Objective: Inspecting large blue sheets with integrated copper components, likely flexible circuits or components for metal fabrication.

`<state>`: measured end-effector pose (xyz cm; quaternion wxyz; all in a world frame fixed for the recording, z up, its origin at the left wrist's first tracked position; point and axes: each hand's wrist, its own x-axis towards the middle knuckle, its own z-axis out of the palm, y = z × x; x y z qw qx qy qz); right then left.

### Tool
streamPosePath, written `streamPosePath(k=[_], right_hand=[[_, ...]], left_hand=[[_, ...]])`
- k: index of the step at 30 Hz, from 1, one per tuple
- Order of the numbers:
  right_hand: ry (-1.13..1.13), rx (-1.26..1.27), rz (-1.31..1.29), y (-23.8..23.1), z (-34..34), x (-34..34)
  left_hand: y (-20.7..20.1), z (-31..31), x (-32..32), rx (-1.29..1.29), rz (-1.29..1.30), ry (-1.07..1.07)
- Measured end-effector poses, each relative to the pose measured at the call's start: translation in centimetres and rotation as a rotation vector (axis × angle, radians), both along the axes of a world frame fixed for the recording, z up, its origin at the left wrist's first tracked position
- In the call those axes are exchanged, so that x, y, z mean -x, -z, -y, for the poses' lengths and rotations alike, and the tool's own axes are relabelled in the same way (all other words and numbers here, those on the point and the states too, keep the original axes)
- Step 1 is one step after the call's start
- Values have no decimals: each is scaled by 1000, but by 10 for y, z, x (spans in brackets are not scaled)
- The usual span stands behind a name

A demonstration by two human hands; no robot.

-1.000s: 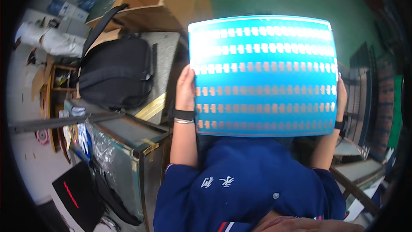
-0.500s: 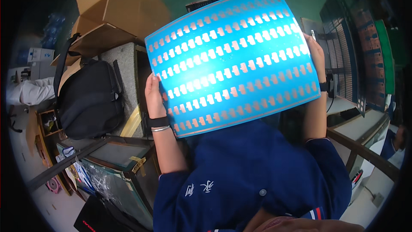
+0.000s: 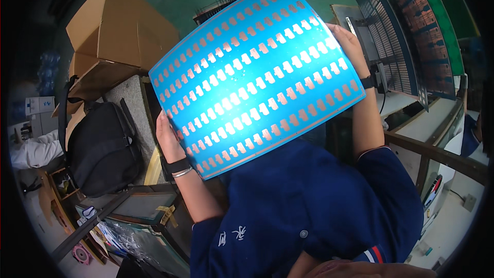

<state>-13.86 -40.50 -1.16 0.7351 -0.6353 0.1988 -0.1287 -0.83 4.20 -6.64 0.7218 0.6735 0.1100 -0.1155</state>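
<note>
A large blue circuit-board panel (image 3: 242, 74) with rows of small copper-coloured cutout-like shapes is held up in front of my body, its right side higher than its left. Bright glare lies across its middle. My left hand (image 3: 169, 136) grips the left edge, fingers partly hidden behind the board. On the opposite edge, near the upper right, my right hand (image 3: 347, 44) holds the panel in the same way. Dark bands circle both wrists, and a silver bangle sits on the left one.
An open cardboard box (image 3: 118, 31) and a black backpack (image 3: 103, 146) stand at the left. A rack of pins (image 3: 218, 7) lies beyond the panel. Upright dark mesh panels (image 3: 386, 25) and copper-coloured boards (image 3: 424, 36) stand at the right, near a metal frame rail (image 3: 437, 157).
The panel and both hands have shifted left in view, and the panel slants more, its left side lower. The surroundings have also turned slightly in view. Both hands keep their hold.
</note>
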Motion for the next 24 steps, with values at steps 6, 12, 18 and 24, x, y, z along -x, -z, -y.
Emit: streamPosePath(k=[6,12,18,24], right_hand=[[-78,-56,44,-13,4,3],[78,-42,316,9,24,1],[-200,-404,652,51,42,-10],[73,-392,473,80,32,4]], left_hand=[[-17,-10,-2,-5,104,107],[-28,6,2,343,428,13],[-40,32,7,328,538,90],[-4,7,6,450,331,140]])
